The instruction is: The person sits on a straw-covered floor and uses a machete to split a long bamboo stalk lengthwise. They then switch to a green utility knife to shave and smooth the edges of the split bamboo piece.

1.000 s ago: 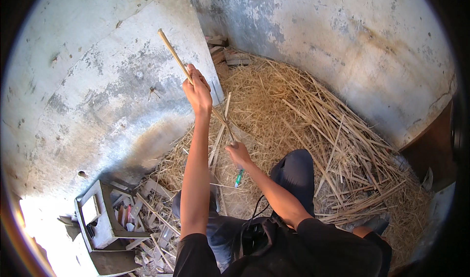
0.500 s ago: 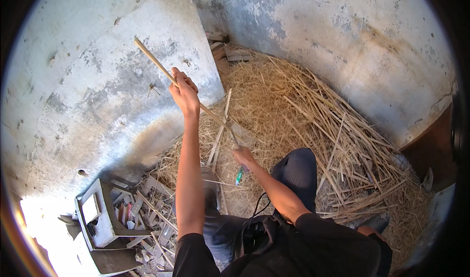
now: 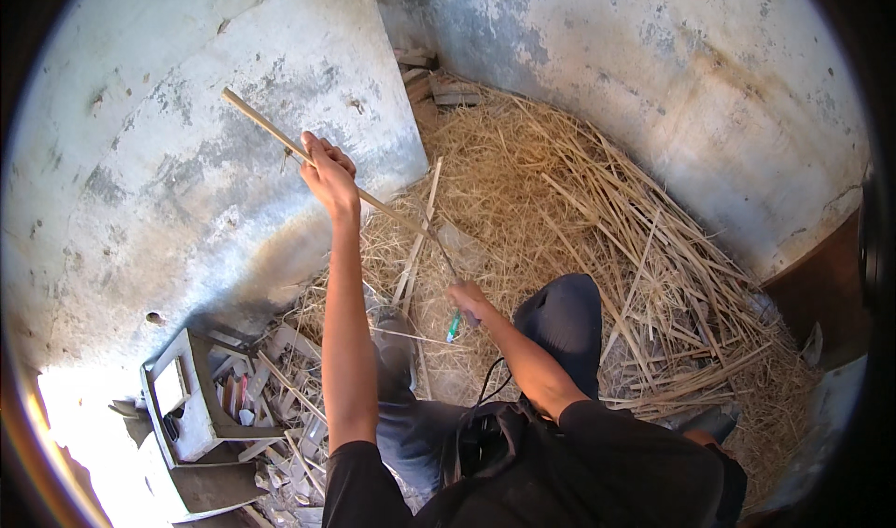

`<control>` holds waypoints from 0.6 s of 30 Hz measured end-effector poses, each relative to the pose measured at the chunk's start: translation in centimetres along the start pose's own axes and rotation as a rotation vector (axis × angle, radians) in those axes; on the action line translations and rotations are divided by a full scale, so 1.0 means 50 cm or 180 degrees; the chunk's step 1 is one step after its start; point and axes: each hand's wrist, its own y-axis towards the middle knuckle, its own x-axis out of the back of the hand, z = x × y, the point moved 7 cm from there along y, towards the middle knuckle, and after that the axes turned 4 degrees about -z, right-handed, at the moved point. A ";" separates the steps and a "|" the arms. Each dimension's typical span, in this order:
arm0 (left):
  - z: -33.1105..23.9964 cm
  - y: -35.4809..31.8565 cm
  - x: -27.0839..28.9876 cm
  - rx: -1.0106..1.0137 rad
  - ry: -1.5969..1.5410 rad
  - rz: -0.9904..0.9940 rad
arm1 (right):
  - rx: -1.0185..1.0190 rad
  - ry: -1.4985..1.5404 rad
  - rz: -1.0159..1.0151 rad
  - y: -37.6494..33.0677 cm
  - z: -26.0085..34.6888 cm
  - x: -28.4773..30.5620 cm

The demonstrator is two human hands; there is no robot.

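- Left hand: fingers clamped around a long, straight, pale-tan wooden stick, slanting before the weathered, whitish wall.
- Right hand: fingers closed on a slim, dark, blade-like tool, seemingly touching the stick's lower end.
- Dry, golden straw lies beyond.

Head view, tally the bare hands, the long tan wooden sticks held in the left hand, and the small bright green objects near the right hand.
Bare hands, left hand and right hand: 2
Long tan wooden stick: 1
Small bright green object: 1
Total: 4
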 end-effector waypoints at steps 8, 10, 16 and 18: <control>0.003 0.005 0.009 0.0126 0.0012 0.0074 | 0.1229 -0.0554 -0.0054 -0.070 0.223 -0.042; 0.000 -0.010 -0.013 0.0145 -0.0005 0.0148 | 0.1267 -0.0496 -0.0029 -0.073 0.242 -0.052; -0.010 -0.038 -0.037 0.0113 0.0070 0.0276 | 0.0393 -0.0285 -0.0293 -0.007 0.048 -0.011; -0.009 -0.046 -0.035 0.0127 -0.0020 0.0235 | 0.0005 0.0263 -0.0146 -0.010 0.028 -0.011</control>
